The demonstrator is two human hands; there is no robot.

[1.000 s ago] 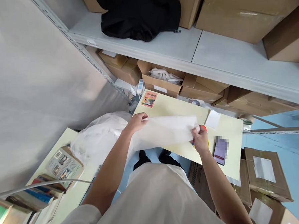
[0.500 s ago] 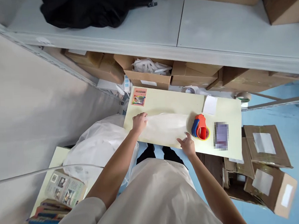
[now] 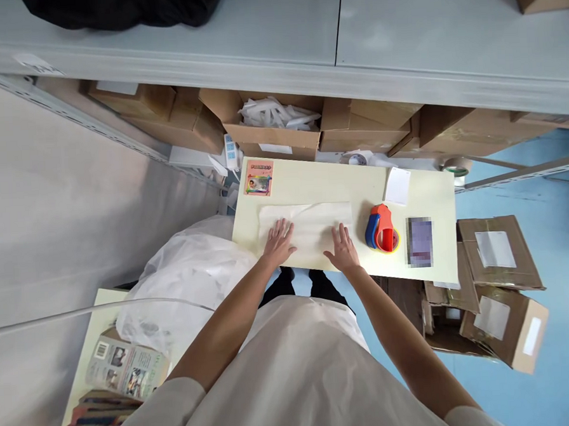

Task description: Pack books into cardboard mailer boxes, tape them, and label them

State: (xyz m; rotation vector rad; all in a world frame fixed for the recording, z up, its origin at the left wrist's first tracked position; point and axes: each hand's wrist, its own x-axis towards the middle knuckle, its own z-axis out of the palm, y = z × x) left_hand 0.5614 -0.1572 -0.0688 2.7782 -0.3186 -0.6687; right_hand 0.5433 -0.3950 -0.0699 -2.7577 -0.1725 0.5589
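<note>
A white, thin sheet, perhaps a plastic bag (image 3: 309,227), lies spread on the pale tabletop (image 3: 311,180). My left hand (image 3: 279,242) rests flat on its left part with fingers stretched out. On its right part lies my right hand (image 3: 342,248), fingers spread and thumb pointing left. Just right of that hand stands a red and blue tape dispenser (image 3: 381,229) with a roll in it. A small pink picture card (image 3: 258,177) is at the table's far left corner.
A white paper (image 3: 397,186) and a blurred-out purple rectangle (image 3: 419,242) lie on the table's right side. Behind stands an open carton (image 3: 280,135) of white pieces under a grey shelf (image 3: 256,43). Translucent plastic (image 3: 192,269) bulges at left; cartons (image 3: 501,252) are piled at right.
Both hands have moved inward from the sheet's edges and now lie flat on it. The sheet looks flatter and its far edge straighter. The camera view has shifted slightly.
</note>
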